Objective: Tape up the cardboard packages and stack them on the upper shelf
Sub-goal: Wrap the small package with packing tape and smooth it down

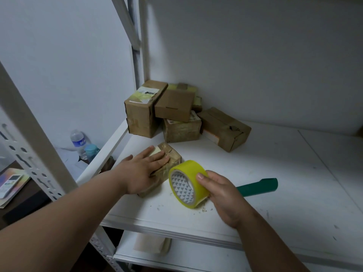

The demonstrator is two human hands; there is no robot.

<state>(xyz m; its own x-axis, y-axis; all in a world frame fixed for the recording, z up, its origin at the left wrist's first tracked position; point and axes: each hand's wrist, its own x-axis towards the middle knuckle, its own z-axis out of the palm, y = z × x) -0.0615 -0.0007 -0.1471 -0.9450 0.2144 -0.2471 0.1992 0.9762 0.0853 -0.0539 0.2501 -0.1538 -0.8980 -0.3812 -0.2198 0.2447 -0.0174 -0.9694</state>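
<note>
A small tape-wrapped cardboard package [169, 160] lies on the white metal shelf [275, 173], left of the yellow tape roll [187, 183]. A cluster of brown cardboard boxes [176, 112] sits behind both, in the back corner. A green plastic handle [259, 186] lies right of the roll.

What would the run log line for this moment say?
left hand flat on package | right hand grips tape roll | stack at shelf corner | green handle behind
</note>
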